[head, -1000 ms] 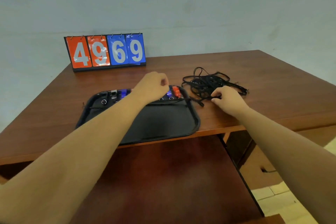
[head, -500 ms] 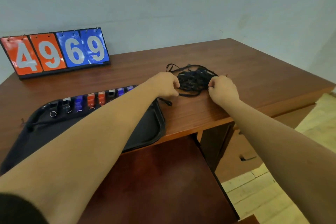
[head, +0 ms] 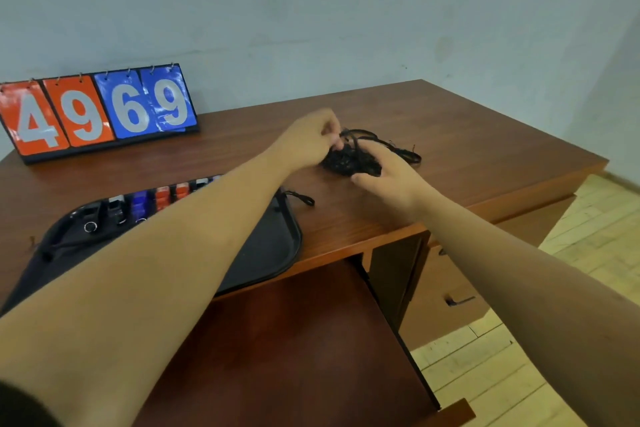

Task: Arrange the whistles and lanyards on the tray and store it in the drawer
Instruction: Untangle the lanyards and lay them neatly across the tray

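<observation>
A tangled bundle of black lanyards (head: 349,159) is held just above the wooden desk, between both hands. My left hand (head: 306,142) pinches strands at the bundle's left top. My right hand (head: 384,177) cups and grips the bundle from the right and below. A black tray (head: 273,253) lies at the desk's front edge, partly hidden under my left forearm. A row of whistles (head: 162,196), black, blue and red, lines the tray's far side. One lanyard end (head: 301,199) trails off the tray's right corner.
A flip scoreboard (head: 97,111) reading 4969 stands at the back left of the desk (head: 467,149). An open drawer (head: 294,350) extends below the desk front. Closed drawers with handles (head: 459,300) sit at the right, above a light tiled floor.
My hands have gathered the lanyards into a tighter bundle and raised it off the desk. The left hand moved up and to the right. The camera view has shifted slightly.
</observation>
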`<state>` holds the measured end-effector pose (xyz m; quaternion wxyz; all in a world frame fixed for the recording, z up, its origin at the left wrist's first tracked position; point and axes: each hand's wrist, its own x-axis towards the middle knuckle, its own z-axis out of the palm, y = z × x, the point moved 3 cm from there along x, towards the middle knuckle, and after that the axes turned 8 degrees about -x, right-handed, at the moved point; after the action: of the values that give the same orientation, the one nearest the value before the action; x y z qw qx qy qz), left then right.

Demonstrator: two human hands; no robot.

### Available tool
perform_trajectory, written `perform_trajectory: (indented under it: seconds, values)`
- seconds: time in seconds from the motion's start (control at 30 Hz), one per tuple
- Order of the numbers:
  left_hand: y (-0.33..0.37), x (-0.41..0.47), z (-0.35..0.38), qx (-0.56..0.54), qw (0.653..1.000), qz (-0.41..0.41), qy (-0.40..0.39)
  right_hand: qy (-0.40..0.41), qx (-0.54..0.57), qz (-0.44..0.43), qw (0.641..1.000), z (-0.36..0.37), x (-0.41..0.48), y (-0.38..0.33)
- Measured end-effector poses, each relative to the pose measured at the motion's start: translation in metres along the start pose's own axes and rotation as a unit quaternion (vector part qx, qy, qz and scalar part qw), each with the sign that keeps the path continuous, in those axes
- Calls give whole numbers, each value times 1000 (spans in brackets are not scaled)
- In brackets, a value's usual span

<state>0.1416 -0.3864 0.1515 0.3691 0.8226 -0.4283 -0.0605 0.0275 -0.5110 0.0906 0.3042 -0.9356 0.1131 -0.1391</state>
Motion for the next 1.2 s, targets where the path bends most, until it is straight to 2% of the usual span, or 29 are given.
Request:
perform_trajectory:
  seconds: [0.07, 0.13, 0.23, 0.33, 0.4, 0.47, 0.53, 0.57, 0.7, 0.73, 0.8, 0.9, 0.97, 1.03, 1.1, 1.2]
  values:
    - [17, -3, -20, -103, 994, 9, 33, 21, 69, -1, 997, -6, 1, -15]
    - [32, -8, -39, -225, 973, 32, 51, 51, 133, -11, 990, -13, 4, -30]
    - [50, -18, -59, -345, 935, 73, 35, 57, 167, -35, 984, -22, 4, -52]
    - [59, -28, -69, -374, 924, 83, 27, 48, 164, -55, 984, -25, 1, -72]
    - [58, -34, -74, -381, 920, 73, 48, 50, 173, -55, 982, -27, 0, -81]
    - [52, -39, -78, -369, 924, 54, 88, 43, 233, -41, 971, -30, -2, -88]
    - [48, -47, -75, -368, 924, 19, 103, 43, 346, -22, 937, -36, -4, -96]
    - [47, -53, -71, -386, 919, 2, 82, 45, 413, -13, 909, -40, -5, -100]
    - [55, -80, -36, -418, 896, 19, -147, 44, 585, 31, 810, -53, -4, -119]
    - [54, -86, -29, -412, 893, 21, -177, 33, 619, 42, 784, -56, -4, -123]
    - [49, -94, -24, -374, 913, 13, -162, 20, 656, 55, 752, -61, -4, -125]
    - [38, -103, -28, -364, 922, -30, -124, 46, 667, 89, 739, -65, -4, -112]
    - [32, -112, -35, -370, 920, -45, -119, 82, 652, 144, 740, -61, -6, -94]
    - [25, -121, -44, -353, 927, -47, -114, 120, 609, 197, 759, -55, -9, -76]
    - [17, -129, -53, -331, 936, -50, -108, 127, 542, 240, 796, -48, -15, -65]
    - [9, -139, -68, -313, 942, -67, -98, 61, 370, 308, 874, -33, -28, -67]
